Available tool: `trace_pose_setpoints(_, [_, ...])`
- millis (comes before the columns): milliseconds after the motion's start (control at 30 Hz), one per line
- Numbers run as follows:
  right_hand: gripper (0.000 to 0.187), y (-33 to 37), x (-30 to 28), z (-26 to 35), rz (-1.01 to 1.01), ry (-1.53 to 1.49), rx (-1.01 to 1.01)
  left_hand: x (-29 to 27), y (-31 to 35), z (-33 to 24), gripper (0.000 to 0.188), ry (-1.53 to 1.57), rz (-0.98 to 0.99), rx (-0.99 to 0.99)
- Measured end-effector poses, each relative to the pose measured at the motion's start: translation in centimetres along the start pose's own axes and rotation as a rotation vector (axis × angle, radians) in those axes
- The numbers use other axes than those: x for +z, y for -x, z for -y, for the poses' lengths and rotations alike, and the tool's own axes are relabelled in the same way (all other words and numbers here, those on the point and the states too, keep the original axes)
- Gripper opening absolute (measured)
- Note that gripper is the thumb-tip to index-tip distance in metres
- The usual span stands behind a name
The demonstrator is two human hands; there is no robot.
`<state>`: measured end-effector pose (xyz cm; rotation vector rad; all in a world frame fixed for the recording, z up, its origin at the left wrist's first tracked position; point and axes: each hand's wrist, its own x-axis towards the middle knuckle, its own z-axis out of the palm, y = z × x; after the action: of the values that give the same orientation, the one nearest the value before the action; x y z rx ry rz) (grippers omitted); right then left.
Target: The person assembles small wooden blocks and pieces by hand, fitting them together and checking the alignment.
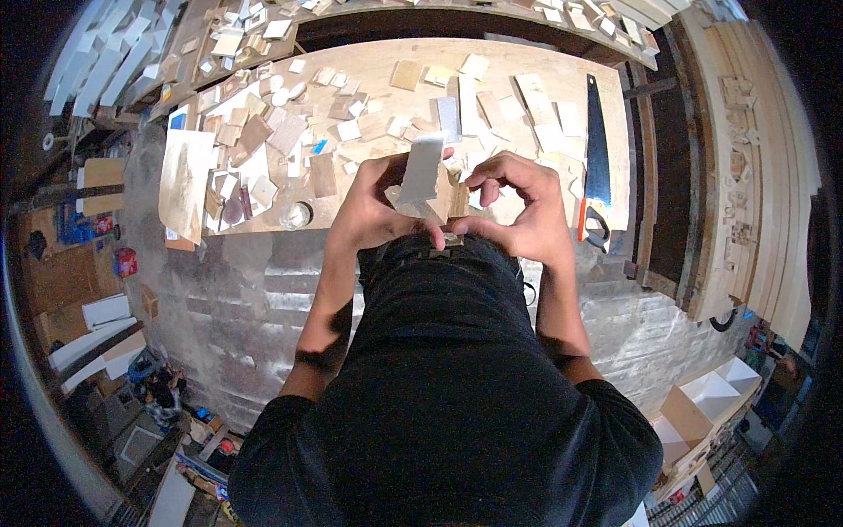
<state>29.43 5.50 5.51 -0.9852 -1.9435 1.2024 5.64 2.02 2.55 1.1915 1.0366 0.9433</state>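
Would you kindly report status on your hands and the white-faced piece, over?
Left hand holding the white-faced piece. Right hand close at its right side, contact unclear. Wood scraps beyond, handsaw off to the right.

Grey floor (246, 325), patchy, streaked with glare; pale wooden worktable (369, 70) under strong light.

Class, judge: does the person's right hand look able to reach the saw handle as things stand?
Probably yes: the saw handle lies right of the right hand, with nothing visibly blocking it, though that hand is at the wooden piece and may first need to leave it.
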Motion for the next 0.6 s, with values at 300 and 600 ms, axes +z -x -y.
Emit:
trace_pose_setpoints(300, [0.041,-0.2,0.0,-0.1,0.011,0.000,-0.008,0.8,0.2,-0.7,0.082,0.053,-0.029,-0.021])
trace_pose_setpoints(600, [0.034,-0.7,0.0,-0.8,-0.139,-0.155,-0.073,0.0,-0.2,0.8,0.097,0.247,-0.078,0.000])
